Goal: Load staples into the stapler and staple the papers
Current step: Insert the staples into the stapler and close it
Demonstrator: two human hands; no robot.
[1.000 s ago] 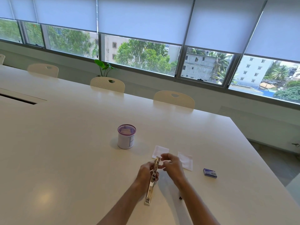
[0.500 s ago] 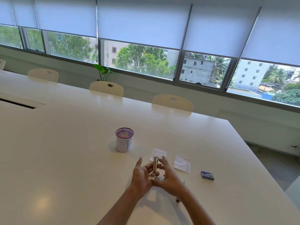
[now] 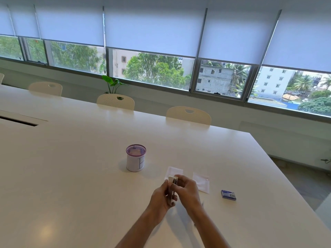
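Both hands meet above the white desk (image 3: 75,172), holding the stapler (image 3: 172,189) upright btwn them. Left hand (image 3: 162,197) wraps its fingers round the lower body; right hand (image 3: 188,189) curls over the top end, fingertips on the metal. Just beyond lie two small white papers (image 3: 174,172), one (image 3: 202,182) off to the right. A blue staple box (image 3: 228,194) sits further right, well apart. A purple mesh cup (image 3: 135,160) w/ a paper wrap stands to the left.
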